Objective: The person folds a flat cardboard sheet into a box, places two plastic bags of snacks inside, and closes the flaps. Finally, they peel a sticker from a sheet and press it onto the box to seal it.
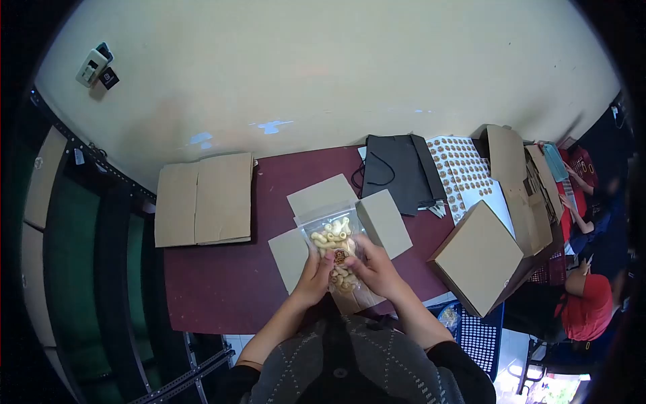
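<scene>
The person holds a clear plastic bag (328,236) of pale, curved pieces in both hands, over an open carton (385,225) whose flaps lie spread out on the dark red table (208,289). The left hand (312,279) grips the bag's lower left side, its thumb lying on the front, while the right hand (377,271) takes the opposite side, its thumb angled in toward a round brown sticker (340,257) — so the two thumbs flank the label, and the fingers behind the plastic are mostly out of sight. The step in hand looks like seating or smoothing that sticker, or perhaps just checking the filled bag; one view alone does not settle which. Sheets of similar round stickers (464,165) lie to the right, beyond a black bag with cord handles (397,175), which fits a labelling step. Whether the strip along the top edge is sealed cannot be told, nor can the carton's inside be seen, because the bag and hands cover it. As a judgement, the next move calls for even, light thumb pressure over the loose contents, enough to flatten the label without crushing the pieces — and, should the bag go down into the carton, a level lowering with both sides supported and the fingers kept clear of the flaps.
</scene>
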`<state>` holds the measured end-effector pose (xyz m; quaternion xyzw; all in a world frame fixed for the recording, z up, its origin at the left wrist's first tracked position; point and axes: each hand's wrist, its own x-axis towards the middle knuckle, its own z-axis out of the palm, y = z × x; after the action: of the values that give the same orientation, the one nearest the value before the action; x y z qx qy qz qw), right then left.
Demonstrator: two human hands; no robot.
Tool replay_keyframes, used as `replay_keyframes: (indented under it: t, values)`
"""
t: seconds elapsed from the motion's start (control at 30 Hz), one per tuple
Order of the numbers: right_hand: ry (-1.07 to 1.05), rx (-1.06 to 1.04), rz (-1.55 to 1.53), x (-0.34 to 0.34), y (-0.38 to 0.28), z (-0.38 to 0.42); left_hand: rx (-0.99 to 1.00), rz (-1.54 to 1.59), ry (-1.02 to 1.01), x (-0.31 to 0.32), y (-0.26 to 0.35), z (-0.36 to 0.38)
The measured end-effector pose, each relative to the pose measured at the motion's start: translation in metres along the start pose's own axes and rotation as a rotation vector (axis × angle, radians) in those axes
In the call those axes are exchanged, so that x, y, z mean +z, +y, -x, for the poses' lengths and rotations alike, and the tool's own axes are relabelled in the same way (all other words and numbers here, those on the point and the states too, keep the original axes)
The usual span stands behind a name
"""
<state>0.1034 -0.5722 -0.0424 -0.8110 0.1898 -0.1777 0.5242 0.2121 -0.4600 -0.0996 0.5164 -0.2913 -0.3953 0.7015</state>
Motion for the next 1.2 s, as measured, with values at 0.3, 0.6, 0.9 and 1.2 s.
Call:
replay_keyframes:
  t: [0.3,0.6,0.9,1.2]
  values:
    - [-0.101,0.043,-0.139,0.002,0.01,0.002,0.071,-0.194,-0.049,-0.009,0.01,-0.003]
    - [0.003,0.162,-0.034,0.001,-0.003,0.02,-0.026,-0.065,-0.252,-0.003,0.018,0.009]
    - [0.03,0.098,0.061,-0.007,-0.019,0.043,-0.064,-0.297,-0.458,0.003,0.037,0.02]
    - [0.53,-0.133,-0.394,-0.011,0.0,0.062,-0.036,-0.395,-0.664,0.017,0.052,0.036]
